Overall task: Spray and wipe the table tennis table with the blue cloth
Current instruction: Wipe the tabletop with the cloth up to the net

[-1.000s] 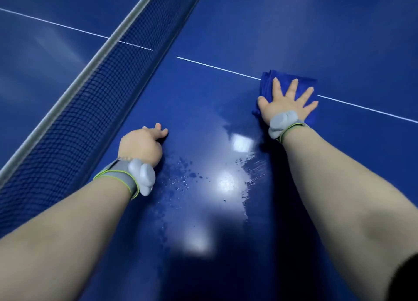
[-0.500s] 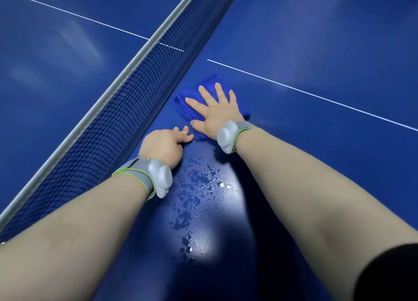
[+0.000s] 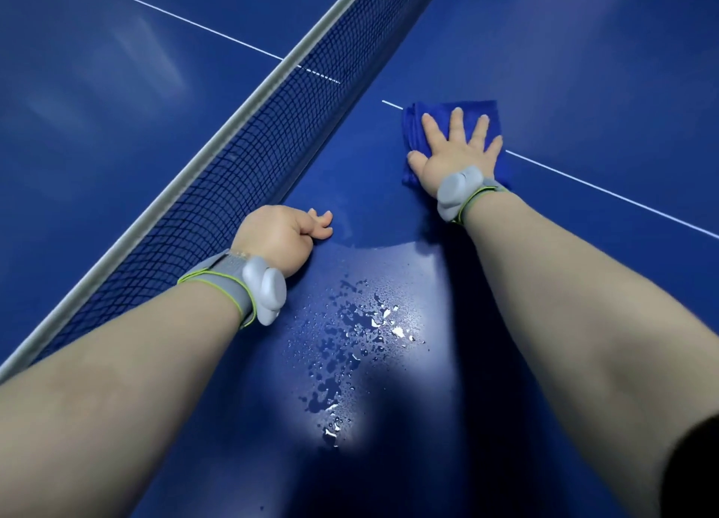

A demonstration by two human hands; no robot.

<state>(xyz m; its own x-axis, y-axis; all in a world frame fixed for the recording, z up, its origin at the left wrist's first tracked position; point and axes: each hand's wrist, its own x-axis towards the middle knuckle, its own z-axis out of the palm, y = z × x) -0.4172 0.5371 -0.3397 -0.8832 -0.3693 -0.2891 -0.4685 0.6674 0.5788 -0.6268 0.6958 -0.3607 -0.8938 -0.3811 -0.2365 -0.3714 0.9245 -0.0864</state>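
While the right hand (image 3: pixel 457 155) lies flat on the blue cloth (image 3: pixel 413 132), its fingers (image 3: pixel 479 130) are straight and fanned apart, pressing the folded fabric onto the table tennis table (image 3: pixel 583 70). Cloth shows past the fingertips at 12 o'clock and beside the thumb at 9. The left hand (image 3: pixel 278 233), at 8 o'clock of the cloth, rests on the table with its fingers curled under, gripping nothing. Water droplets (image 3: pixel 350 342) lie at its 5 o'clock and the net (image 3: pixel 272 128) at its 10.
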